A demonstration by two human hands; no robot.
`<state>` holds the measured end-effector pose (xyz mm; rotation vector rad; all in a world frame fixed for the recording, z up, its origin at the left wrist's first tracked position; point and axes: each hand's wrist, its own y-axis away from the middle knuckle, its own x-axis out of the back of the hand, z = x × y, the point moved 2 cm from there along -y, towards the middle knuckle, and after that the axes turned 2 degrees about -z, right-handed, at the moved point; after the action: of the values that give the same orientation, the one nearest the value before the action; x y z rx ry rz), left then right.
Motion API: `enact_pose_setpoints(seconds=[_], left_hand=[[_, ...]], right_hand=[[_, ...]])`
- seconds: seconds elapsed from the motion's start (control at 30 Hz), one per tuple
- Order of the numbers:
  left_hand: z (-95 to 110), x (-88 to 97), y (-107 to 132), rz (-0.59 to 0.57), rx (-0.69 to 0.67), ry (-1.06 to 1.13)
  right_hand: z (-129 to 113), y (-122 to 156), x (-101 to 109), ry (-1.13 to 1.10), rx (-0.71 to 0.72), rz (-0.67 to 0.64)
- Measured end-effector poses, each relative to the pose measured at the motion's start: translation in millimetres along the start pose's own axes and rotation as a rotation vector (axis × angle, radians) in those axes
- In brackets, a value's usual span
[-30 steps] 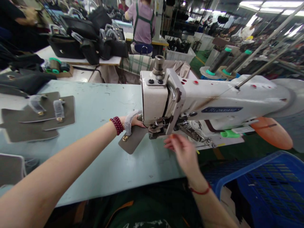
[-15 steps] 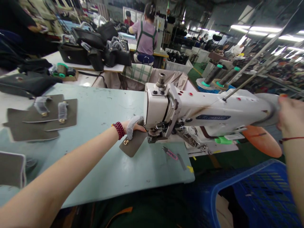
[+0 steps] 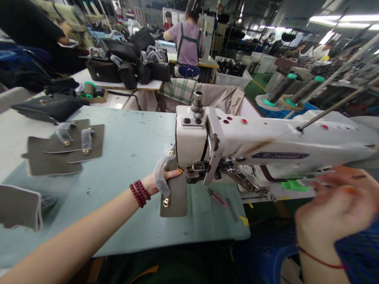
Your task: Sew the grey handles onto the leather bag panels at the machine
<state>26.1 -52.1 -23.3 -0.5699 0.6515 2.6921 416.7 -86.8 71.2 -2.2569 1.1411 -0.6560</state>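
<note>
Leather flap (image 3: 174,195), grey-brown with a brass clasp: lies on the tabletop (image 3: 127,146) near its front edge, top end tucked under the sewing machine (image 3: 207,142) head. Left hand (image 3: 161,177) pinches its upper edge shut against the machine. Right hand (image 3: 331,213) blurred, off the front right corner, fingers loosely spread, holding nothing. Step judged: positioning for a seam. Next move calls for squaring the edge under the presser foot. Thread snips (image 3: 217,197) lie just right of it.

The left hand (image 3: 161,177) pinches a grey leather piece (image 3: 175,193) at the needle of the white sewing machine (image 3: 266,144) on the pale green bench (image 3: 124,146). The right hand (image 3: 331,215) hangs blurred, fingers spread, near the machine's right end. Pink snips (image 3: 217,197) lie just beside the piece.
</note>
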Motion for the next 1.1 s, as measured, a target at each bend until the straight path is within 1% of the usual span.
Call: enact_pose_setpoints(seconds=[0.03, 0.07, 0.1, 0.13, 0.17, 0.2, 0.23, 0.3, 0.37, 0.43, 0.53, 0.63, 0.8, 0.97, 1.1], left_hand=[[-6, -1.6, 4, 0.039, 0.0, 0.057], [-11, -3.1, 7, 0.069, 0.001, 0.105], [-14, -4.1, 8, 0.086, 0.001, 0.134], [-16, -4.6, 9, 0.095, 0.005, 0.146], [-16, -4.6, 9, 0.096, 0.015, 0.149], [-15, -4.3, 8, 0.09, 0.029, 0.145], [-15, -3.8, 7, 0.079, 0.046, 0.137], [-13, -3.1, 5, 0.044, 0.063, 0.115], [-12, -3.4, 4, 0.003, 0.046, 0.085], [-12, -4.1, 3, -0.022, 0.032, 0.058], [-13, -4.5, 3, -0.004, 0.027, 0.042], [-14, -4.7, 2, 0.038, 0.028, 0.033], [-13, -5.5, 1, 0.082, 0.019, 0.031], [-11, -6.2, -2, 0.044, -0.012, 0.052], [-11, -3.9, -4, 0.053, -0.018, 0.06]], right_hand=[[-12, 36, -12, -0.123, -0.075, -0.198], [-22, 72, -29, -0.201, -0.202, -0.564], [-30, 108, -45, -0.277, -0.343, -0.888], [-37, 138, -59, -0.339, -0.462, -1.082], [-42, 161, -71, -0.369, -0.556, -1.166], [-46, 178, -84, -0.384, -0.614, -1.219], [-48, 189, -95, -0.395, -0.658, -1.22], [-51, 200, -115, -0.412, -0.695, -1.211], [-53, 203, -129, -0.406, -0.667, -1.208], [-55, 206, -138, -0.371, -0.602, -1.193], [-56, 210, -141, -0.318, -0.514, -1.13], [-56, 213, -141, -0.307, -0.474, -1.093], [-55, 212, -143, -0.306, -0.473, -1.094], [-54, 210, -147, -0.286, -0.471, -1.101], [-53, 211, -148, -0.267, -0.489, -1.099]])
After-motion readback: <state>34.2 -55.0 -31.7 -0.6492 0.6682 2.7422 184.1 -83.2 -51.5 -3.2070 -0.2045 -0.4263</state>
